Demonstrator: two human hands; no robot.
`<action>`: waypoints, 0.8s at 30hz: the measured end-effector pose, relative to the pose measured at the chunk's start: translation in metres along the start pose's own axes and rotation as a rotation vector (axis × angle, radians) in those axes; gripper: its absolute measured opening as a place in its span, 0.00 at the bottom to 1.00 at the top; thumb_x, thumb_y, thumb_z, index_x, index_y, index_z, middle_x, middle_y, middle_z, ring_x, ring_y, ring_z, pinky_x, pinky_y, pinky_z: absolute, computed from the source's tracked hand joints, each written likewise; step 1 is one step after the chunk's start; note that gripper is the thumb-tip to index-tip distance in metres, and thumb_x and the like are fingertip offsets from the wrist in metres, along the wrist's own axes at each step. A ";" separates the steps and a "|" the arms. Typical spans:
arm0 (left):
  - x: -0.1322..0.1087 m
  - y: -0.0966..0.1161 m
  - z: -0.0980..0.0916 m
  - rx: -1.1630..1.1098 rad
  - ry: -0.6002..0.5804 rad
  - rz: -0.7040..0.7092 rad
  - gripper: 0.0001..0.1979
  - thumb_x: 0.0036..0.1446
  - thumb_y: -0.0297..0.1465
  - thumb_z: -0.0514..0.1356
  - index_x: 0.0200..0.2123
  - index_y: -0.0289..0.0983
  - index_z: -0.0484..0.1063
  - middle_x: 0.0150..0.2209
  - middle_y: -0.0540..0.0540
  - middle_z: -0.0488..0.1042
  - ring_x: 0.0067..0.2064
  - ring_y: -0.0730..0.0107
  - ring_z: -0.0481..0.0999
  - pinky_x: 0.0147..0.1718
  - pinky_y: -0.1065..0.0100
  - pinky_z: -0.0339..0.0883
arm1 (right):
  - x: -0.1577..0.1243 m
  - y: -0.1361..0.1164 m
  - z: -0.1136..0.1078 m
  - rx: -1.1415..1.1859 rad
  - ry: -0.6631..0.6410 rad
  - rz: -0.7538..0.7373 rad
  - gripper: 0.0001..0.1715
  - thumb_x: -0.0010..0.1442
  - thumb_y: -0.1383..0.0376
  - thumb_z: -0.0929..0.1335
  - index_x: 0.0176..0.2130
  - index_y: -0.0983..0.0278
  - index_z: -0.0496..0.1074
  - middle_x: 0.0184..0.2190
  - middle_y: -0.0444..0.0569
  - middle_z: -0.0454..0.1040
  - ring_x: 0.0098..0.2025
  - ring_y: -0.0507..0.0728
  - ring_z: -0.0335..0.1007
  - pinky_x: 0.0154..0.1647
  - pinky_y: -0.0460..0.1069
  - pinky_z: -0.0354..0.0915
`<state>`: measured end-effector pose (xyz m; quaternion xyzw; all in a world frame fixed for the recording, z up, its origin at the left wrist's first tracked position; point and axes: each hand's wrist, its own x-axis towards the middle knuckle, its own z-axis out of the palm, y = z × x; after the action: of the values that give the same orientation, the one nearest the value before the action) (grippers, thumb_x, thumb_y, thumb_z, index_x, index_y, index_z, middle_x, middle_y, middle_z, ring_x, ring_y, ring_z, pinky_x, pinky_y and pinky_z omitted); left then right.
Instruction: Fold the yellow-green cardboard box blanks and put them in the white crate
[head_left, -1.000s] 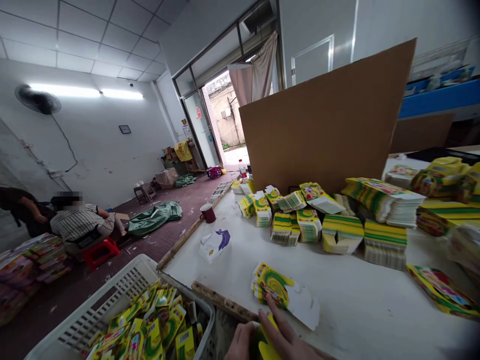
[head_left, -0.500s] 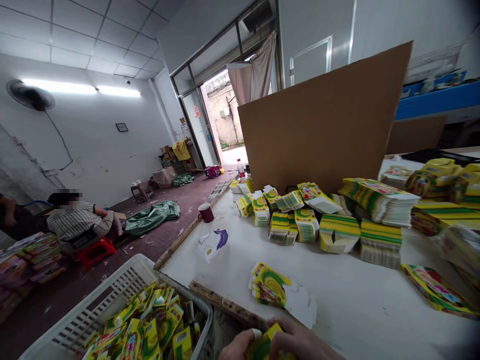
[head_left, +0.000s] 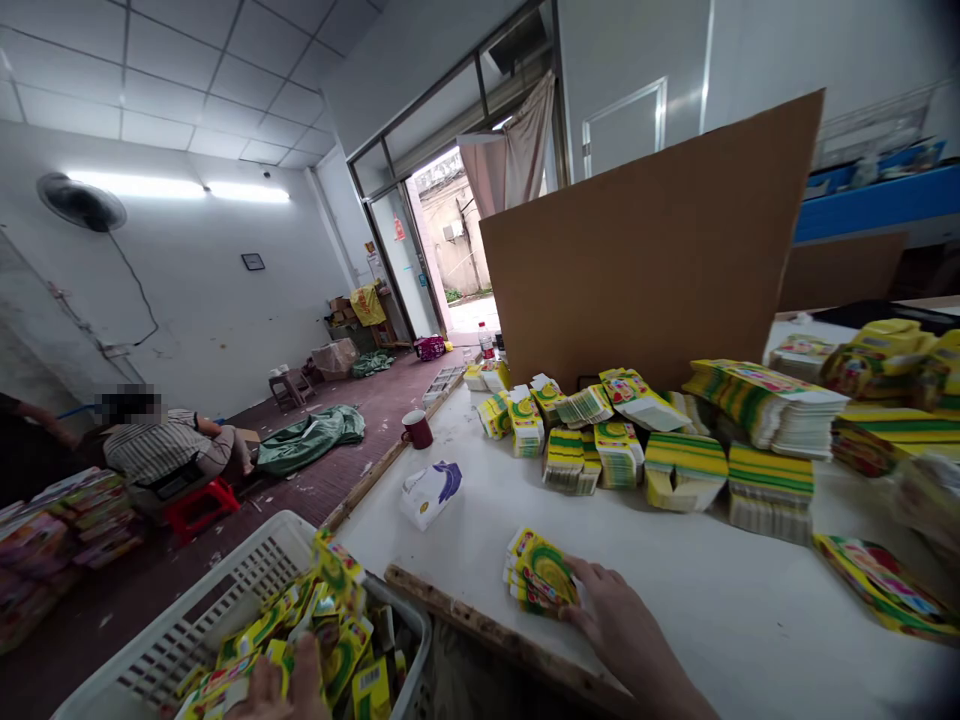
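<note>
My left hand (head_left: pixel 281 690) is over the white plastic basket (head_left: pixel 176 625) at the lower left, fingers apart and holding nothing. Just beyond it, a yellow-green carton (head_left: pixel 339 575), blurred by motion, is above the basket's far corner. Yellow cartons (head_left: pixel 349 645) fill the basket in a loose heap. On the white table, my right hand (head_left: pixel 619 620) grips the right end of a small fanned pile of flat cartons (head_left: pixel 538 572), fingers on top and thumb at the near edge. Its palm covers the pile's white flaps.
Stacks of flat cartons (head_left: pixel 686 470) line the table before a large cardboard sheet (head_left: pixel 645 250). A tissue pack (head_left: pixel 431 493) and a mug (head_left: pixel 417 430) sit near the wooden-edged left side. A seated person (head_left: pixel 161 450) is at the far left.
My hands have separated from the carton they held together. The left has moved over the basket, where a carton is in the air; the right has moved up to the fanned pile.
</note>
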<state>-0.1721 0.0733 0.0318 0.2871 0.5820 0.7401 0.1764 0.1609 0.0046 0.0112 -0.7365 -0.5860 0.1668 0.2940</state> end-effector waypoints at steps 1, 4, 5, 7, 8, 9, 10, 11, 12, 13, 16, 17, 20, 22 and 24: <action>0.013 -0.002 -0.004 0.001 0.057 -0.039 0.29 0.30 0.39 0.74 0.31 0.43 0.58 0.48 0.40 0.72 0.60 0.39 0.66 0.46 0.48 0.74 | 0.003 0.002 0.002 -0.065 -0.009 0.013 0.23 0.53 0.71 0.69 0.50 0.69 0.74 0.47 0.59 0.78 0.50 0.69 0.72 0.53 0.59 0.66; 0.012 -0.018 -0.007 0.017 -0.077 -0.096 0.30 0.29 0.41 0.73 0.33 0.42 0.61 0.46 0.41 0.73 0.58 0.40 0.69 0.48 0.48 0.73 | 0.006 0.004 0.013 -0.111 -0.012 0.025 0.21 0.50 0.75 0.69 0.46 0.70 0.76 0.45 0.59 0.78 0.48 0.70 0.72 0.52 0.60 0.65; 0.001 -0.025 -0.004 0.026 -0.176 -0.101 0.30 0.31 0.43 0.72 0.35 0.41 0.62 0.45 0.40 0.74 0.56 0.41 0.71 0.48 0.49 0.74 | 0.005 0.004 0.016 -0.119 -0.006 0.026 0.21 0.51 0.76 0.68 0.46 0.69 0.76 0.45 0.59 0.78 0.48 0.70 0.72 0.52 0.60 0.65; -0.027 -0.037 0.004 0.065 -0.359 -0.101 0.31 0.39 0.49 0.69 0.43 0.40 0.63 0.48 0.38 0.74 0.56 0.45 0.73 0.48 0.54 0.74 | 0.003 0.003 0.020 -0.130 0.005 0.027 0.22 0.52 0.77 0.67 0.47 0.68 0.75 0.46 0.58 0.77 0.49 0.68 0.72 0.52 0.59 0.65; -0.039 -0.042 0.008 0.102 -0.432 -0.091 0.32 0.42 0.52 0.66 0.45 0.40 0.63 0.49 0.36 0.73 0.56 0.47 0.73 0.48 0.56 0.74 | 0.002 0.003 0.021 -0.131 0.010 0.026 0.22 0.52 0.77 0.67 0.47 0.68 0.74 0.46 0.58 0.77 0.49 0.67 0.72 0.52 0.57 0.66; -0.049 -0.046 0.012 0.144 -0.503 -0.083 0.33 0.45 0.55 0.63 0.48 0.40 0.63 0.51 0.35 0.73 0.56 0.48 0.73 0.48 0.59 0.74 | 0.000 0.003 0.022 -0.132 0.015 0.024 0.22 0.53 0.77 0.66 0.48 0.68 0.73 0.46 0.57 0.77 0.49 0.66 0.72 0.52 0.56 0.66; -0.054 -0.049 0.014 0.192 -0.568 -0.073 0.34 0.46 0.57 0.61 0.49 0.39 0.63 0.52 0.34 0.73 0.57 0.49 0.73 0.48 0.61 0.74 | -0.001 0.004 0.022 -0.130 0.023 0.022 0.23 0.53 0.78 0.66 0.49 0.68 0.72 0.47 0.57 0.76 0.49 0.65 0.72 0.52 0.55 0.66; -0.054 -0.051 0.015 0.250 -0.631 -0.058 0.36 0.46 0.58 0.59 0.49 0.38 0.64 0.52 0.34 0.73 0.56 0.50 0.74 0.48 0.62 0.74 | -0.002 0.005 0.023 -0.121 0.037 0.018 0.24 0.52 0.78 0.65 0.49 0.68 0.71 0.47 0.58 0.76 0.50 0.65 0.72 0.52 0.55 0.66; -0.050 -0.051 0.014 0.349 -0.707 -0.034 0.36 0.46 0.59 0.58 0.49 0.37 0.65 0.52 0.34 0.74 0.56 0.51 0.74 0.48 0.63 0.73 | -0.002 0.006 0.024 -0.105 0.056 0.012 0.25 0.52 0.78 0.65 0.50 0.69 0.69 0.48 0.58 0.75 0.50 0.64 0.72 0.53 0.55 0.66; -0.041 -0.050 0.014 0.485 -0.783 -0.008 0.36 0.47 0.58 0.57 0.49 0.36 0.67 0.52 0.35 0.75 0.56 0.52 0.74 0.48 0.65 0.72 | -0.003 0.007 0.025 -0.082 0.075 0.002 0.27 0.51 0.78 0.64 0.51 0.69 0.67 0.48 0.59 0.75 0.50 0.64 0.72 0.53 0.55 0.66; -0.001 -0.045 0.009 0.979 -0.935 0.015 0.27 0.55 0.50 0.57 0.47 0.34 0.69 0.46 0.39 0.79 0.52 0.55 0.77 0.49 0.65 0.71 | -0.005 0.012 0.029 0.003 0.116 -0.038 0.28 0.51 0.77 0.63 0.52 0.68 0.63 0.48 0.59 0.73 0.50 0.64 0.72 0.52 0.55 0.67; 0.013 -0.045 0.008 1.054 -0.923 -0.016 0.23 0.58 0.47 0.57 0.46 0.33 0.70 0.42 0.39 0.79 0.50 0.53 0.78 0.49 0.62 0.70 | -0.006 0.014 0.030 0.020 0.120 -0.052 0.27 0.51 0.75 0.62 0.52 0.68 0.61 0.47 0.59 0.73 0.50 0.64 0.72 0.51 0.55 0.67; 0.043 -0.052 0.000 1.256 -0.963 -0.154 0.15 0.62 0.39 0.59 0.43 0.33 0.72 0.45 0.41 0.77 0.50 0.56 0.76 0.50 0.57 0.69 | -0.008 0.019 0.032 0.011 0.112 -0.060 0.26 0.55 0.71 0.59 0.54 0.68 0.59 0.46 0.60 0.71 0.46 0.64 0.73 0.46 0.56 0.69; 0.054 -0.065 -0.008 1.366 -1.036 -0.308 0.15 0.63 0.38 0.59 0.48 0.34 0.71 0.48 0.43 0.74 0.46 0.60 0.76 0.45 0.54 0.72 | -0.007 0.023 0.032 -0.022 0.094 -0.047 0.26 0.56 0.67 0.59 0.54 0.67 0.58 0.44 0.58 0.70 0.44 0.65 0.74 0.43 0.57 0.69; 0.060 -0.079 -0.017 1.443 -1.106 -0.441 0.16 0.63 0.37 0.60 0.50 0.35 0.70 0.49 0.43 0.73 0.45 0.62 0.76 0.43 0.55 0.74 | -0.004 0.028 0.034 -0.036 0.075 -0.033 0.26 0.56 0.63 0.59 0.54 0.66 0.58 0.42 0.56 0.70 0.41 0.65 0.74 0.41 0.57 0.69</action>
<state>-0.2352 0.1169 -0.0335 0.5216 0.7753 -0.0921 0.3440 0.1615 0.0053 -0.0333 -0.7376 -0.5894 0.1239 0.3052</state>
